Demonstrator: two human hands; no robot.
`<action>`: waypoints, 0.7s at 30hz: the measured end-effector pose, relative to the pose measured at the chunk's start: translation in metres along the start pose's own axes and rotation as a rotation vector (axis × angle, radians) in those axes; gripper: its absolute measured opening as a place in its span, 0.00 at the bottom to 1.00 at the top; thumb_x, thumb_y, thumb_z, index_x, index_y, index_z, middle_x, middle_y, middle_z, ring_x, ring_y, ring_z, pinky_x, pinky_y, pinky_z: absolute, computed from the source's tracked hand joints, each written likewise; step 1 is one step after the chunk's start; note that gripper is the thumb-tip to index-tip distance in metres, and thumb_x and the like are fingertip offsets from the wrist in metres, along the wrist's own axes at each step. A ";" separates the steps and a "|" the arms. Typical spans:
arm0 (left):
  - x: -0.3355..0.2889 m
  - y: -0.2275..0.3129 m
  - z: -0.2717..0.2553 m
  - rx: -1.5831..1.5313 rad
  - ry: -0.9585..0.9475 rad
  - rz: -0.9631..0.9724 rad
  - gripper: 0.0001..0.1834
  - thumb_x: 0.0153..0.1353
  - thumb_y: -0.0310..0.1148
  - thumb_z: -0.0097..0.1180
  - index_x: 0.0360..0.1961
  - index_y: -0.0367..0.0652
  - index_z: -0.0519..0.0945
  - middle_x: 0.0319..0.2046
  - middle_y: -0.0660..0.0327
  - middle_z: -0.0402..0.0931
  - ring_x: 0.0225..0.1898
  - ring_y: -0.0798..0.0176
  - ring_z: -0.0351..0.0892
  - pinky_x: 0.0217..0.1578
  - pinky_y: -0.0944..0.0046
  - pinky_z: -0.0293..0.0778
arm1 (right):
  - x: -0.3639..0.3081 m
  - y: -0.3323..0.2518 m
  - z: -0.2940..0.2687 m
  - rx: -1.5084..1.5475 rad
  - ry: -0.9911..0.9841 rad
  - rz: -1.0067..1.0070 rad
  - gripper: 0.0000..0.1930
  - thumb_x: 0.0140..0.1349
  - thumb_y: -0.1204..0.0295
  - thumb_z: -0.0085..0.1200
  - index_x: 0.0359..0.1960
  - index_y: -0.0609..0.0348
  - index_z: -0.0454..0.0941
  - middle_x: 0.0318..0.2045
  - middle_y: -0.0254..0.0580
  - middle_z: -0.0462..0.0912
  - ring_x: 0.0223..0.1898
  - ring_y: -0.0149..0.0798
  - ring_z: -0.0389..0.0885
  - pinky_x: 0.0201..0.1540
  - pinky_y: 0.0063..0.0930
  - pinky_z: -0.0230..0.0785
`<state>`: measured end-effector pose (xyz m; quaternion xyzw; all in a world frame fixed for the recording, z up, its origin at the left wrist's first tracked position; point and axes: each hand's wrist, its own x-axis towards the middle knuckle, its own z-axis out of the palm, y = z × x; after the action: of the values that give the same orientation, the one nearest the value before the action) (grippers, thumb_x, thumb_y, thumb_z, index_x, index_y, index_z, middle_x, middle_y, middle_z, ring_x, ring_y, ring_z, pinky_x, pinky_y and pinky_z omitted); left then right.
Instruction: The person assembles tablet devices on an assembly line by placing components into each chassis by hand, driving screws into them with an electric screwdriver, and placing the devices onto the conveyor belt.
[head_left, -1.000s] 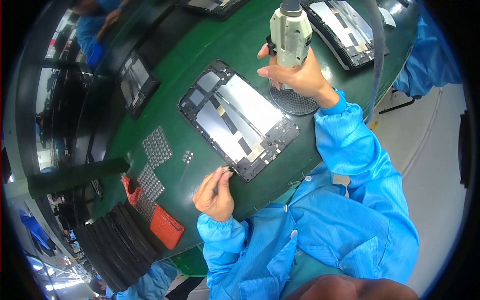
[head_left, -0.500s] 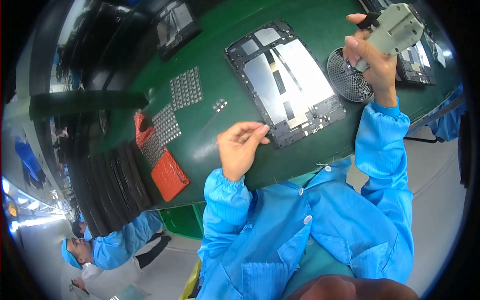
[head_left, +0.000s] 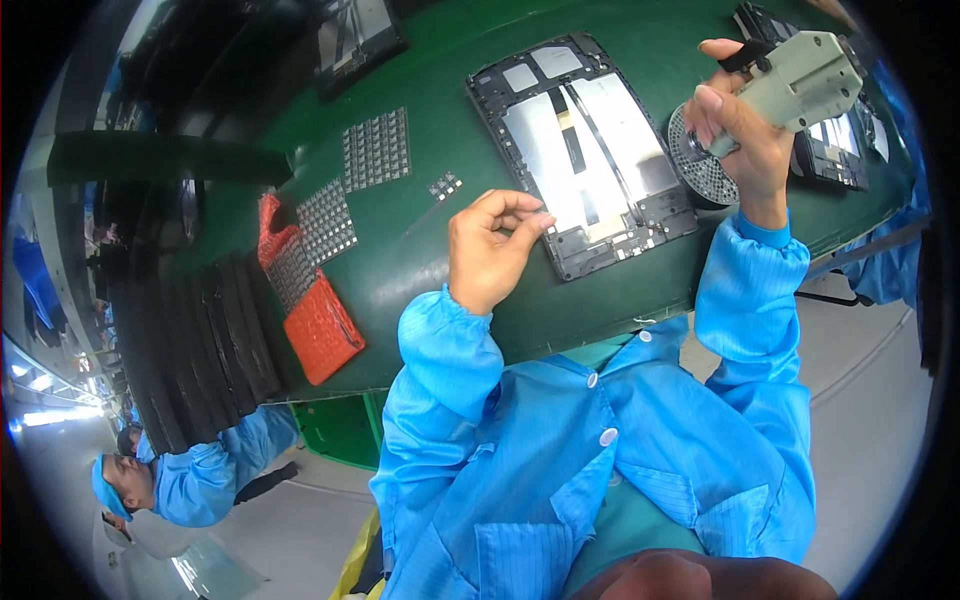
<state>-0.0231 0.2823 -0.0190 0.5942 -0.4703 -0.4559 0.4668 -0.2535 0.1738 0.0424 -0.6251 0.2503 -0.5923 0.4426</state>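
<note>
Left hand: left hand, fingers pinched together at the near left edge of the open tablet; whether it holds a screw, cannot tell.
Right hand: right hand gripping a grey power screwdriver right of the tablet.
Risk: a tiny part could slip from the pinch onto the green table; the driver tip could scratch the panel.
Around: round mesh dish beneath the driver, orange trays and part grids left.

Both arms in blue sleeves, coming up from bottom. Left hand w/ fingers curled, thumb and index pinched together, palm down. Right hand raised higher, fist wrapped tight, wrist bent back a bit.
</note>
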 end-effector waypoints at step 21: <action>-0.006 -0.008 -0.016 0.641 -0.083 0.803 0.14 0.44 0.36 0.64 0.31 0.39 0.81 0.13 0.62 0.69 0.16 0.61 0.71 0.17 0.62 0.68 | -0.011 0.009 0.118 0.180 -0.311 0.330 0.20 0.51 0.81 0.57 0.46 0.68 0.66 0.15 0.32 0.71 0.17 0.24 0.70 0.21 0.18 0.64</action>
<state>-0.0073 0.2910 -0.0243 0.4614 -0.7956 -0.0969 0.3804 -0.1398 0.2092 0.0402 -0.6176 0.2241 -0.4283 0.6204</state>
